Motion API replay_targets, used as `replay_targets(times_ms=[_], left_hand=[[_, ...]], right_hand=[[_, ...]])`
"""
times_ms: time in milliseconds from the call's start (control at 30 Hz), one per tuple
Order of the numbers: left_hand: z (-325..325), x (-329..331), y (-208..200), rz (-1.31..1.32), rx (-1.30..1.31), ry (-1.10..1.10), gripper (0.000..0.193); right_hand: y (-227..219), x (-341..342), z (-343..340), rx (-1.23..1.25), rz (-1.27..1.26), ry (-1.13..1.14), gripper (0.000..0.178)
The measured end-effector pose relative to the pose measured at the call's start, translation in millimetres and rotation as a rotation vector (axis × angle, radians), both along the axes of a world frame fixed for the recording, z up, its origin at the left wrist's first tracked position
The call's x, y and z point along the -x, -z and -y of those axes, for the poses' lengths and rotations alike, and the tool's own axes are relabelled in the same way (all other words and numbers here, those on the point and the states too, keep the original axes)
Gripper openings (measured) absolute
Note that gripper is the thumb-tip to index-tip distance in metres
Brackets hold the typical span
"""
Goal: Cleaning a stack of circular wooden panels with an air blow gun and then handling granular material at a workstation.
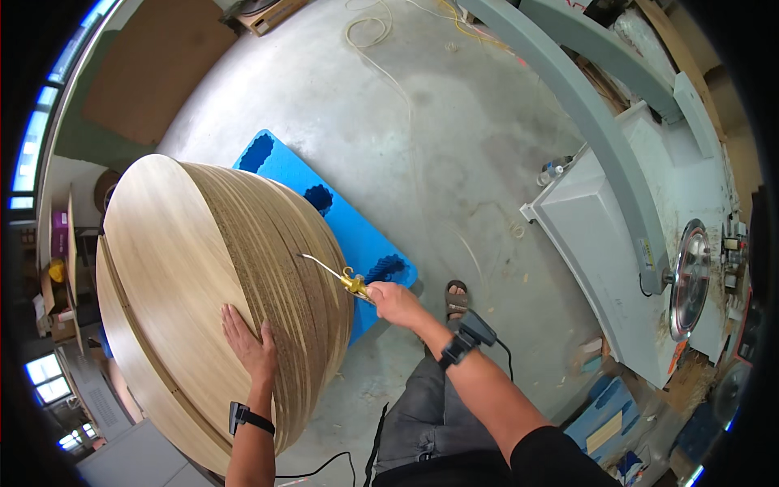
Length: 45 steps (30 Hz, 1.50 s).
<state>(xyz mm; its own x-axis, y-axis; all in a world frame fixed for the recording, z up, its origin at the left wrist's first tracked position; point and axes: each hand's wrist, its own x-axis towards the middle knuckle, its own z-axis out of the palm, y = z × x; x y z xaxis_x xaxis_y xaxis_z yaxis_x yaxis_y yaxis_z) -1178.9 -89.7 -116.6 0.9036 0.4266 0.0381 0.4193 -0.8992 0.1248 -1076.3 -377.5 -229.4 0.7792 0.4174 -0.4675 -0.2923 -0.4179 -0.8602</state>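
Note:
A tall stack of wood-grain boards (174, 252) stands at the left, its layered edges (280, 284) facing right. My left hand (250, 345) lies flat on the top board near that edge, fingers stretched out. In my right hand (395, 303) is a brass air blow gun (354, 284) with a thin, bent metal nozzle. My fingers are wrapped round its handle, partly hiding it. The nozzle's tip points left, at the layered edges of the stack; whether it touches them I cannot tell.
Under the stack shows a blue plastic pallet (341, 231) with dark openings. A grey machine (592, 227) with a curved arm and a handwheel (690, 280) stands at the right. A thin hose (389, 77) lies on the concrete floor (479, 122). Plastic bottles (553, 171) are beside the machine.

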Motion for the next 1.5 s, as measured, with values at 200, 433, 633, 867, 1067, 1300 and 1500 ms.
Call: replay_targets(times_ms=[200,433,633,867,1067,1300,1500], left_hand=[[0.0,-4.6,7.2,-0.015,-0.025,0.035,0.078],[0.1,1.1,-0.4,-0.037,-0.021,0.03,0.076],[2.2,-2.7,4.2,-0.045,-0.001,0.039,0.074],[1.4,1.1,-1.1,-0.091,-0.019,0.04,0.074],[9.2,-7.2,4.3,-0.085,0.021,0.043,0.074],[9.3,-4.0,-5.5,-0.103,0.009,0.015,0.073],[13.1,-11.5,-3.2,-0.102,0.01,0.02,0.077]], right_hand=[[64.3,18.4,30.7,0.076,-0.444,-0.114,0.03],[-56.5,24.5,21.0,-0.525,-0.584,-0.123,0.034],[32.7,-13.9,-6.6,-0.143,-0.231,0.016,0.033],[148.0,-37.4,13.2,0.091,-0.534,0.036,0.033],[225.4,-22.1,49.8,0.3,-0.424,-0.441,0.029],[108.9,37.3,72.1,-0.2,-0.777,-0.239,0.034],[25.4,52.4,60.0,-0.4,-0.577,-0.249,0.035]])
